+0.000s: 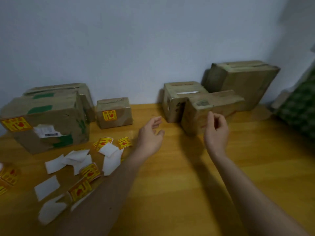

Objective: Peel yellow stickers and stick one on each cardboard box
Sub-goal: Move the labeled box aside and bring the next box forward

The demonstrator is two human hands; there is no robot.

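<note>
Several cardboard boxes stand along the back of the wooden table [187, 184]. On the left, a large box [51, 126] and a small box [114, 113] each carry a yellow sticker [110, 115]. On the right, a long box [197, 120], a box [179, 97] beside it and a big box [242, 82] behind show no clear sticker. My left hand [150, 133] hovers open between the two groups. My right hand [216, 128] is just in front of the long box, fingers loosely curled, nothing visible in them. Loose yellow stickers [125, 142] lie at front left.
White backing papers [109, 149] are scattered among the stickers at left. More yellow stickers [8, 176] lie at the left edge. Another box [58, 90] stands behind the large left one. A green patterned object [300, 108] sits at the far right. A plain wall runs behind.
</note>
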